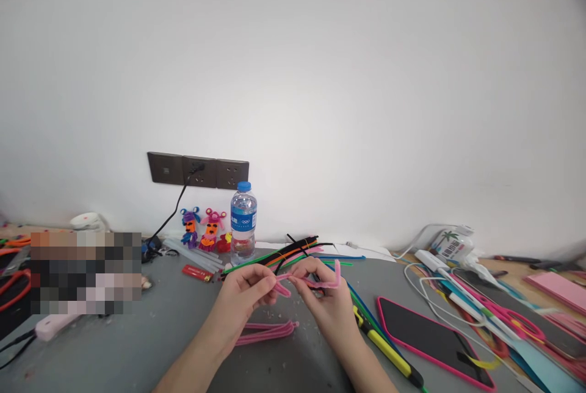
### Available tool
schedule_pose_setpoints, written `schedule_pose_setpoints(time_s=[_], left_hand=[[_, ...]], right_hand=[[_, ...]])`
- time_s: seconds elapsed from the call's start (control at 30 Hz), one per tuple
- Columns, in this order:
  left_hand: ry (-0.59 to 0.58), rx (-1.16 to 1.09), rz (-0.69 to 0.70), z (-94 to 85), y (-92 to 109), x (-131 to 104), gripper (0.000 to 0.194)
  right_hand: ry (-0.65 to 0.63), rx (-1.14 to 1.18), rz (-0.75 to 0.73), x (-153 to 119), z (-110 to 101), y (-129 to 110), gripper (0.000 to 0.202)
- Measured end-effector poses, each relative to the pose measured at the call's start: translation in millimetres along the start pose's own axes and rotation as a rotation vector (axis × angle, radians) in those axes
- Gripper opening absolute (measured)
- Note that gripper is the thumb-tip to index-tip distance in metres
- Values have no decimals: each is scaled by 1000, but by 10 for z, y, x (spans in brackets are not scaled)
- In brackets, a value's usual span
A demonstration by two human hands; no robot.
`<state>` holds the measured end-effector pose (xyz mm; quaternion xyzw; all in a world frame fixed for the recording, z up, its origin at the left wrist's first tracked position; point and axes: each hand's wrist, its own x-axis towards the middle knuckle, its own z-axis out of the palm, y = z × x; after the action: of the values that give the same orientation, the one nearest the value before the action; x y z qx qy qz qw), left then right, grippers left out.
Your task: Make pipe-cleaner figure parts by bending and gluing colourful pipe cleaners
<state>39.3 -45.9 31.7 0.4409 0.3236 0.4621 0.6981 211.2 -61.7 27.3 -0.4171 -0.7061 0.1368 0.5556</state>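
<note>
A bent pink pipe cleaner (337, 273) stretches between my two hands above the grey table mat. My left hand (251, 288) pinches its looped left part between thumb and fingers. Close beside it, my right hand (323, 295) grips the middle, and the angled end sticks up past the knuckles. More pink pipe cleaners (268, 333) lie folded on the mat below, partly hidden by my left wrist. Behind my hands is a bundle of black, green and other coloured pipe cleaners (293, 251).
A water bottle (243, 222) stands behind, beside small colourful figures (210, 229). On the right are a yellow cutter (389, 351), a pink-edged phone (430, 341), scissors (517, 323) and white cables. A pink corded tool (59, 323) lies left.
</note>
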Motion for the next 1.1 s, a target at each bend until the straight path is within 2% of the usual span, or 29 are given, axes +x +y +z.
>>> schedule_pose_setpoints(time_s=[0.2, 0.4, 0.67, 0.87, 0.97, 1.1], left_hand=[[44, -49, -18, -39, -10, 46, 28], [-13, -20, -24, -57, 8, 27, 26], [49, 25, 39, -73, 0, 28, 26], [34, 101, 66, -70, 40, 20, 25], [32, 129, 70, -80, 40, 34, 24], [60, 126, 103, -98, 0, 58, 27]], right_hand=[[-72, 151, 50, 64, -53, 8, 7], [-93, 200, 140, 85, -81, -31, 12], [-257, 291, 234, 67, -131, -47, 14], [-359, 310, 268, 83, -174, -96, 15], [-337, 304, 273, 87, -174, -90, 16], [-237, 297, 215, 74, -112, -29, 16]])
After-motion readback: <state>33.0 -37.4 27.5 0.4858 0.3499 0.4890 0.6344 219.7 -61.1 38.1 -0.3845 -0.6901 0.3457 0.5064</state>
